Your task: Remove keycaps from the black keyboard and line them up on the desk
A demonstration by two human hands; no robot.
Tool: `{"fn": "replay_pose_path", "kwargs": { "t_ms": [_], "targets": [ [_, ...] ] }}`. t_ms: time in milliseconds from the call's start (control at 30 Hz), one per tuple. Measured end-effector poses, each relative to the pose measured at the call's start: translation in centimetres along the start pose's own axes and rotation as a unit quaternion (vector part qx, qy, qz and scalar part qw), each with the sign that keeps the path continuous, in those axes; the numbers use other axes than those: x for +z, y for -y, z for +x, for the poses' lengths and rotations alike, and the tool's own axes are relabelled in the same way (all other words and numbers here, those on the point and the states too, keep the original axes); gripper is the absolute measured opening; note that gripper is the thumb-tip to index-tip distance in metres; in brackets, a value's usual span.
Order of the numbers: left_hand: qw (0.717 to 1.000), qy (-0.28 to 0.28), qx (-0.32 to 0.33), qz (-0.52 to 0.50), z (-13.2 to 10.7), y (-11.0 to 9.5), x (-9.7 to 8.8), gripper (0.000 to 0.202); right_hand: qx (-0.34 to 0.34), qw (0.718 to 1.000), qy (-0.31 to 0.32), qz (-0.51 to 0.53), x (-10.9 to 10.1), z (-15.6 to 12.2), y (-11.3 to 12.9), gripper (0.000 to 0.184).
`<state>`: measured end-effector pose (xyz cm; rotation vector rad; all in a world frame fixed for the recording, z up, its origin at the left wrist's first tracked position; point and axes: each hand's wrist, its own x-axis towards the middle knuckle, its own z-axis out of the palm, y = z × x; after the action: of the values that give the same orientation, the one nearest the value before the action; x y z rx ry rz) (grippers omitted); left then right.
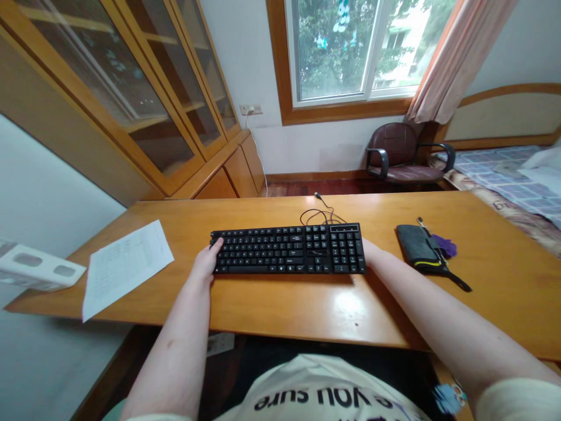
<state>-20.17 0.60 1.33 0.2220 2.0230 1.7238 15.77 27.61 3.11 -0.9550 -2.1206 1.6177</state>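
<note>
Head view: from a distance I am looking down on a desk (pixel 272 310) that is spanning the middle of the frame.
Keyboard: the keyboard (pixel 263 248) is occupying the centre, keys facing up, its long side running left to right; I cannot tell whether it is resting on the desk or hanging just above it.
Left hand: my left hand (pixel 205 260) is clamping the keyboard's left end, its thumb lying over the top while the other fingers are hiding from view.
Right hand: my right hand (pixel 368 252) is reaching the right end and mostly hiding behind it, so I cannot tell how its fingers are closing.
Cable: the cable (pixel 328 206) is lying loosely looped just above the keyboard's right half, its plug (pixel 317 195) joining nothing.
Keyboard hold: I am judging that the grasp is done, at least on the left; neither hand is visibly letting go, and how much is remaining I cannot tell.
Right of frame: a pouch (pixel 412 244) is lying well apart from the keyboard, a purple cloth (pixel 446 245) touching it.
Left of frame: a paper (pixel 127 266) is lying flat, a white box (pixel 41 266) standing just beside it.
</note>
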Motion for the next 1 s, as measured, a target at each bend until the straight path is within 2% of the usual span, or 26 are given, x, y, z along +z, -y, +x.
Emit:
{"fn": "replay_pose_path", "kwargs": {
  "t_ms": [100, 133, 200, 267, 333, 467, 600, 867, 1000],
  "targets": [
    [0.999, -0.025, 0.006, 0.031, 0.5, 0.2, -0.3, 0.049, -0.033, 0.993, 0.025, -0.111, -2.6, 1.7, -1.5, 0.027],
    [0.999, -0.029, 0.007, 0.043, 0.5, 0.3, -0.2, 0.05, -0.071, 0.971, 0.038, -0.224, -3.5, 2.1, -2.1, 0.031],
    [0.997, -0.029, 0.007, 0.066, 0.4, 0.2, 0.0, 0.052, -0.091, 0.904, 0.027, -0.417, -5.1, 2.7, -3.2, 0.042],
    [0.995, -0.025, 0.009, 0.094, 0.1, 0.1, 0.4, 0.054, -0.07, 0.853, 0.005, -0.517, -6.4, 3.1, -4.1, 0.051],
    [0.992, -0.024, 0.012, 0.126, -0.2, -0.1, 1.0, 0.054, -0.037, 0.833, -0.014, -0.552, -7.4, 3.3, -4.8, 0.056],
    [0.978, -0.032, 0.028, 0.203, -0.3, -0.6, 2.1, 0.054, 0.011, 0.82, -0.043, -0.571, -9.0, 3.3, -5.2, 0.057],
    [0.951, -0.053, 0.048, 0.3, -0.1, -0.9, 3.1, 0.059, 0.041, 0.808, -0.061, -0.584, -9.8, 2.8, -4.8, 0.053],
    [0.923, -0.093, 0.099, 0.361, 0.5, -0.1, 4.6, 0.045, 0.055, 0.796, -0.066, -0.599, -9.3, 1.5, -3.3, 0.042],
    [0.923, -0.053, 0.122, 0.361, 0.3, 0.4, 5.1, 0.039, 0.029, 0.8, -0.084, -0.594, -8.8, 0.8, -3.2, 0.038]
  ]
}}
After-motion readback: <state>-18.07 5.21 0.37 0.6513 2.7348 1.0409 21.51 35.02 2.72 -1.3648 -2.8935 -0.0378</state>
